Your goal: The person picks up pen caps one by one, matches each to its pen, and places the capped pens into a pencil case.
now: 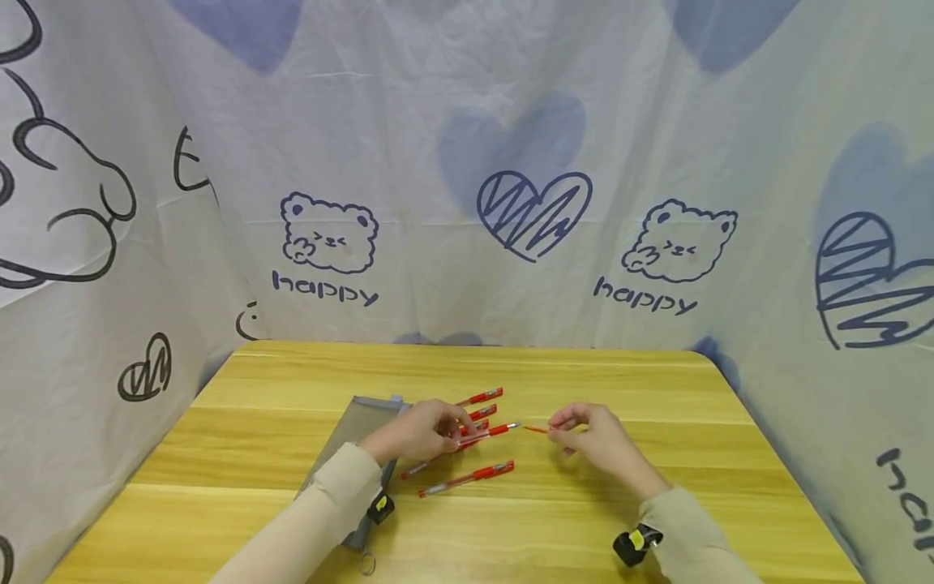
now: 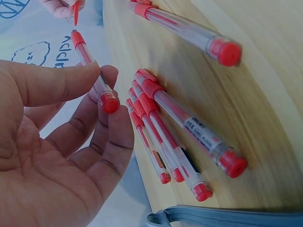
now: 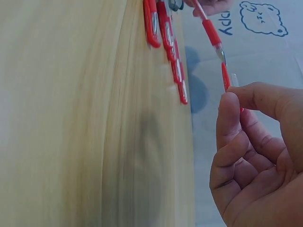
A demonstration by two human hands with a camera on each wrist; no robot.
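My left hand (image 1: 426, 430) pinches a clear-barrelled red gel pen (image 2: 90, 64) between thumb and fingers, and its bare metal tip points toward the right hand. Between thumb and forefinger, my right hand (image 1: 594, 434) holds a slim red pen cap (image 3: 226, 78). Cap and pen tip are almost in line, with a small gap between them in the head view. Below the left hand several capped red pens (image 2: 161, 132) lie side by side on the table. One more capped pen (image 1: 467, 478) lies apart from them, nearer the front.
A grey zip pouch (image 1: 346, 434) lies flat under the left forearm, its pull ring (image 1: 367, 563) at the front end. The wooden table (image 1: 620, 381) is enclosed by white cloth (image 1: 423, 284) printed with hearts and bears. Each wrist wears a small black camera (image 1: 636, 545).
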